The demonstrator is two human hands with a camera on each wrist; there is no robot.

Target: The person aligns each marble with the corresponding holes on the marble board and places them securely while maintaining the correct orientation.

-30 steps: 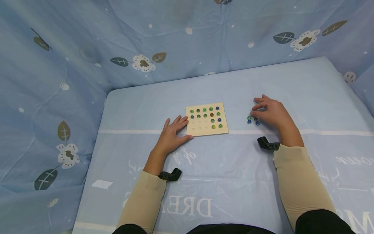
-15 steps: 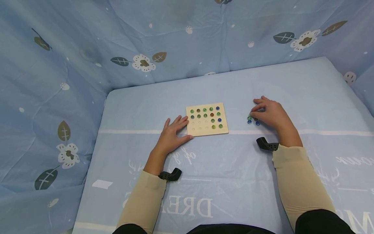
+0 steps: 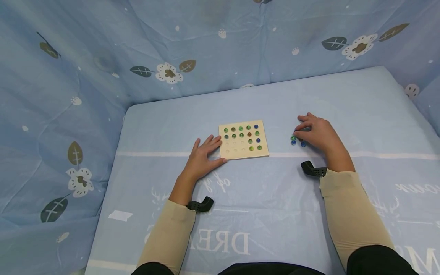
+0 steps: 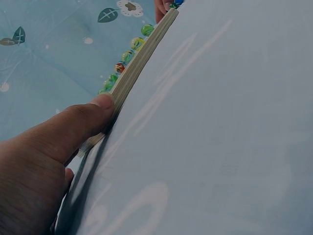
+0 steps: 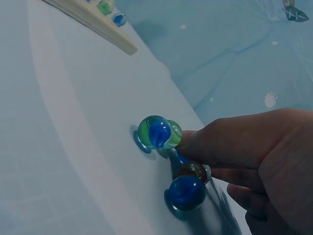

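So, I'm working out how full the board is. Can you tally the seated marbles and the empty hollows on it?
Seated marbles on the wooden board: 14
Empty hollows: 6
Total places on the board: 20

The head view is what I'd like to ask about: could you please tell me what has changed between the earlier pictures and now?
The right hand has shifted slightly left, toward the wooden board, over the loose marbles; whether it has gripped one is unclear. The left hand stays at the board's left side, and the board and its seated marbles look unchanged.
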